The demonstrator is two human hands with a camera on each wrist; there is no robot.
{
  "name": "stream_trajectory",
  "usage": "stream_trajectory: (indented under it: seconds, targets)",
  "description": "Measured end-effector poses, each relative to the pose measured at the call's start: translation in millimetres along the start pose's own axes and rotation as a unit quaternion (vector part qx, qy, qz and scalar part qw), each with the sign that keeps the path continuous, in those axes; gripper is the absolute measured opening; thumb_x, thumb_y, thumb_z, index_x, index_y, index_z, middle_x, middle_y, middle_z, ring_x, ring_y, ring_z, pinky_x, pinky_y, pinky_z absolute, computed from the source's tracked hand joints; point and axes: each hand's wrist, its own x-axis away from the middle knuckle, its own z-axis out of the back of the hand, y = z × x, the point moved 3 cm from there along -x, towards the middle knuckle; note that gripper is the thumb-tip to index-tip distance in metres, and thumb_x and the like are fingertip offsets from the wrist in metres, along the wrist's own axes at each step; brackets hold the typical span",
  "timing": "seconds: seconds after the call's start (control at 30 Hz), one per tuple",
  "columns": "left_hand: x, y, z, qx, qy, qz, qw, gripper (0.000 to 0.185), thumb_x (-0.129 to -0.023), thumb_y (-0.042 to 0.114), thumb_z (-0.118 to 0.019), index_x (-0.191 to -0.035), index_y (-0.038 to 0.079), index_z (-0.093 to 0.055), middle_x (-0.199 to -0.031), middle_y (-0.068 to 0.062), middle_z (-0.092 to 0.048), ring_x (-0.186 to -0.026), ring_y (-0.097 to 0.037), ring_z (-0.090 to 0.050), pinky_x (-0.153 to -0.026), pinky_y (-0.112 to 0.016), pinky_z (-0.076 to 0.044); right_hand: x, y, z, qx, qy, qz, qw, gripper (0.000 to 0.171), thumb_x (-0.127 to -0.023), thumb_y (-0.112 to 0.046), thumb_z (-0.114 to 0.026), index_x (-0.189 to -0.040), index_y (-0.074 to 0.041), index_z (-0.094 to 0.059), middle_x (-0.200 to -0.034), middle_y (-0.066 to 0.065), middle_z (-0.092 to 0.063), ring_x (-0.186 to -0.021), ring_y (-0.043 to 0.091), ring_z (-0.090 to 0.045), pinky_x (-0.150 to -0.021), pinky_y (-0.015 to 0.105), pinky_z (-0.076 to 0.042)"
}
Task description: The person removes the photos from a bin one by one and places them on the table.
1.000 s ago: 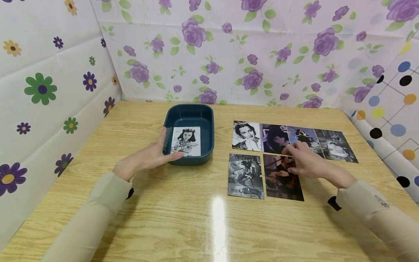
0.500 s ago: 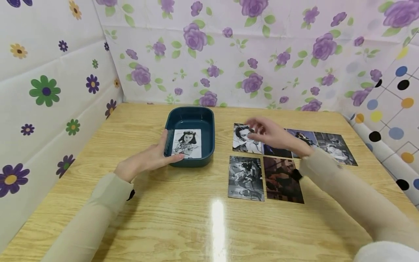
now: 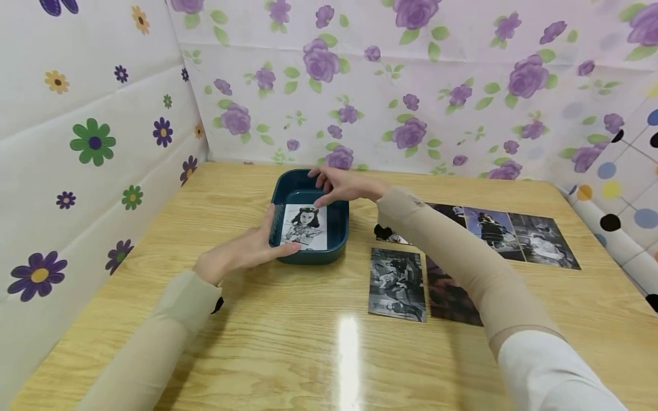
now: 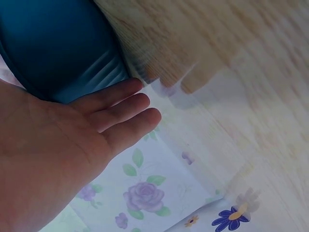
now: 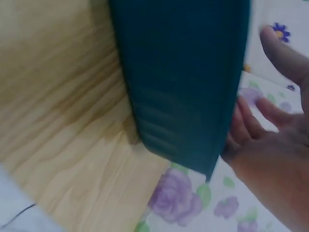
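A dark teal rectangular box [image 3: 311, 257] stands on the table, with a black-and-white photo card of a dark-haired figure [image 3: 308, 231] inside it. My left hand [image 3: 247, 248] rests against the box's left side, thumb over the front rim. The left wrist view shows its straight fingers [image 4: 125, 128] along the outer wall. Above the box's right part hovers my right hand [image 3: 341, 185], thumb and fingers apart. Between them I see nothing held. In the right wrist view that hand [image 5: 270, 150] is beside the box's rim.
Right of the box lie more photo cards: a grey one [image 3: 397, 283], a dark reddish one [image 3: 452, 297], a blue one [image 3: 488, 231] and another grey one [image 3: 545, 242]. My right forearm [image 3: 457, 257] covers parts of several. Flowered cloth [image 3: 370, 114] walls the wooden table's back.
My right hand has swept left from the photo cards, past the top row, to over the box. The left hand stays at the box. The head view has shifted slightly.
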Motion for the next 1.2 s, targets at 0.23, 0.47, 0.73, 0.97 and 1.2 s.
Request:
stream_trajectory:
  seconds: [0.23,0.47,0.73,0.97,1.2]
  targets:
    - [-2.3,8.4,-4.3,0.006,-0.003,-0.006,1.0,0.122,-0.079,0.079,-0.051,-0.15,0.018,0.029,-0.156,-0.027,-0.023,-0.139,-0.04,-0.036,-0.114,-0.054,-0.031,-19.1,0.9,-10.8,0.134,-0.102,-0.065,0.984,0.082,-0.083,-0.025,-0.078,-0.147,-0.008,-0.03,-0.132,0.016,-0.044,-0.11,0.027,-0.048,-0.096,0.039,-0.043]
    - [-2.1,10.9,-6.2,-0.005,-0.002,-0.005,1.0,0.122,-0.079,0.081,-0.049,-0.15,0.019,0.028,-0.155,-0.027,-0.026,-0.138,-0.038,-0.039,-0.113,-0.052,-0.032,-25.9,7.1,-16.9,0.206,-0.134,-0.108,0.963,0.086,-0.077,-0.031,-0.082,-0.145,-0.013,-0.033,-0.137,0.015,-0.044,-0.121,0.026,-0.047,-0.102,0.039,-0.043]
    - [1.5,7.6,-4.2,-0.011,0.002,0.005,0.9999,0.122,-0.077,0.083,-0.048,-0.149,0.022,0.029,-0.156,-0.027,-0.023,-0.14,-0.039,-0.036,-0.114,-0.053,-0.031,-32.1,4.5,-21.6,0.252,-0.144,-0.123,0.949,0.082,-0.075,-0.036,-0.083,-0.14,-0.014,-0.039,-0.14,0.012,-0.041,-0.129,0.026,-0.043,-0.106,0.039,-0.041]
    - [3.5,4.0,-1.2,-0.016,0.003,0.015,0.9997,0.123,-0.076,0.084,-0.048,-0.149,0.023,0.03,-0.157,-0.026,-0.021,-0.141,-0.041,-0.034,-0.114,-0.054,-0.031,-38.4,1.9,-26.9,0.288,-0.144,-0.125,0.938,0.079,-0.072,-0.045,-0.083,-0.133,-0.014,-0.042,-0.133,0.009,-0.04,-0.116,0.023,-0.041,-0.1,0.038,-0.039]
    - [1.9,0.2,0.5,-0.013,0.008,0.014,0.9998,0.123,-0.076,0.083,-0.048,-0.15,0.022,0.029,-0.156,-0.027,-0.023,-0.14,-0.041,-0.036,-0.113,-0.054,-0.032,-45.3,3.2,-31.9,0.297,-0.145,-0.133,0.935,0.076,-0.073,-0.047,-0.082,-0.128,-0.013,-0.042,-0.13,0.01,-0.039,-0.113,0.024,-0.037,-0.097,0.038,-0.037]
